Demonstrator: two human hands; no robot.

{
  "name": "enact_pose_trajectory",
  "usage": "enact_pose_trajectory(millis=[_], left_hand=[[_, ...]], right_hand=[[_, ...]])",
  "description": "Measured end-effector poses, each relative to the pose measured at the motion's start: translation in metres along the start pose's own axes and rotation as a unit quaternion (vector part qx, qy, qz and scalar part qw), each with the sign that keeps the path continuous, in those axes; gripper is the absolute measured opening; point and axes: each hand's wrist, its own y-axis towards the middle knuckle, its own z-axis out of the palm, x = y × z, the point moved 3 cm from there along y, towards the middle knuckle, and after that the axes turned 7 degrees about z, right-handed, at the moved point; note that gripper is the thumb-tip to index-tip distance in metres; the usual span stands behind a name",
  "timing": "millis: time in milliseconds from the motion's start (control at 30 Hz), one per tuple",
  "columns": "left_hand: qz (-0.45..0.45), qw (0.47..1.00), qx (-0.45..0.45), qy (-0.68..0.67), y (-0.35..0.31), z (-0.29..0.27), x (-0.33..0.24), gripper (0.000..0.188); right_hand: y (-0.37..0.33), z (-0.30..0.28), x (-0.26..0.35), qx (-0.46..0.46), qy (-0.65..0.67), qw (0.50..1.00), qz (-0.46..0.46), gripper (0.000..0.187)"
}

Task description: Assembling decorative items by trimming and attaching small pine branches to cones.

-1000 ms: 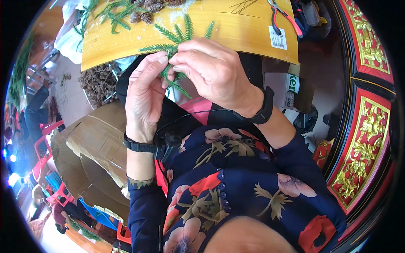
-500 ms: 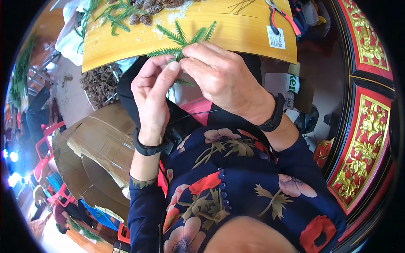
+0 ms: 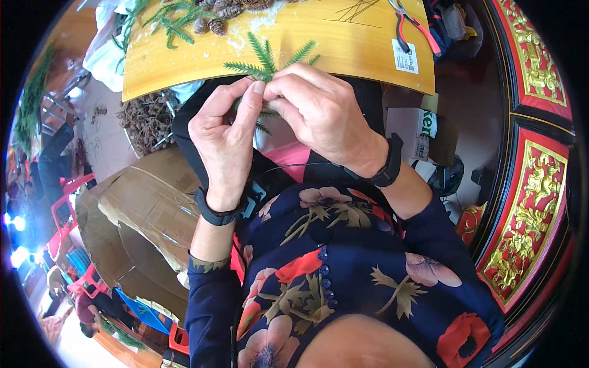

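Observation:
A green artificial pine sprig is pinched between my two hands at the table's near edge. Its needled tips fan out above my fingers, and a few more hang below them. My left hand is closed, with thumb and forefinger pressed together at the sprig's base. From the other side my right hand grips the same spot, its fingers curled and touching my left fingertips. The stem itself is hidden behind the fingers.
On the yellow table lie pine cones, green sprigs, thin wires and red-handled pliers. A basket of brown cones stands below left, beside a torn cardboard box. Carved red-gold panels stand at right.
The sprig has turned a little, and its tips spread differently. My left thumb has straightened and shifted right, up against my right fingers. My right hand has shifted only slightly.

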Motion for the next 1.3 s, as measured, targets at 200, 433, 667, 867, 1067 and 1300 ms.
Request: enact_pose_trajectory(millis=[200, 433, 667, 867, 1067, 1300], left_hand=[[0.029, 0.998, 0.026, 0.046, 0.000, 0.002, 0.005, 0.013], [0.012, 0.999, 0.032, 0.024, -0.002, 0.004, 0.010, 0.013], [0.041, 0.994, 0.064, 0.084, 0.000, 0.003, -0.002, 0.011], [0.070, 0.991, 0.058, 0.102, -0.002, 0.006, -0.001, 0.010], [0.018, 1.000, -0.002, 0.011, -0.002, 0.000, -0.002, 0.009], [0.019, 0.998, 0.060, -0.015, -0.002, 0.003, -0.003, 0.009]], right_hand=[[-0.006, 0.001, -0.005, -0.016, -0.012, 1.000, 0.011, 0.021], [0.000, -0.008, -0.009, 0.071, 0.116, 0.975, 0.174, 0.024], [0.014, -0.013, -0.014, 0.139, 0.146, 0.958, 0.204, 0.016], [0.012, -0.003, -0.028, 0.111, 0.248, 0.925, 0.266, 0.013], [0.011, -0.007, -0.030, 0.157, 0.387, 0.872, 0.255, 0.010], [0.018, -0.011, -0.026, 0.140, 0.293, 0.907, 0.270, 0.012]])
